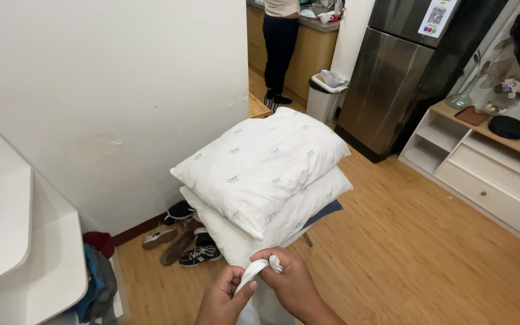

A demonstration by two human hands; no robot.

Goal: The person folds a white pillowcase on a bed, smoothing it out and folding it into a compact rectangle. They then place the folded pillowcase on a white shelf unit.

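hands, left (224, 298) and right (290, 280), both pinch one white cloth (254, 272); two pillows (263, 162) stacked just beyond

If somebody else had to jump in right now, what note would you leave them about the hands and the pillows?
Left hand: pinching the lower part of a bunched white cloth.
Right hand: gripping the top of the same cloth, fingers closed round it.
Things: two white pillows lie stacked just ahead of the hands, on something with a dark blue edge. The cloth hangs down between the hands, in front of the lower pillow.
Done: pillows stacked; both look covered in patterned white cases.
Left: the cloth is in hand, bunched, not laid flat or put down.
Nearby: another person stands at the far counter.
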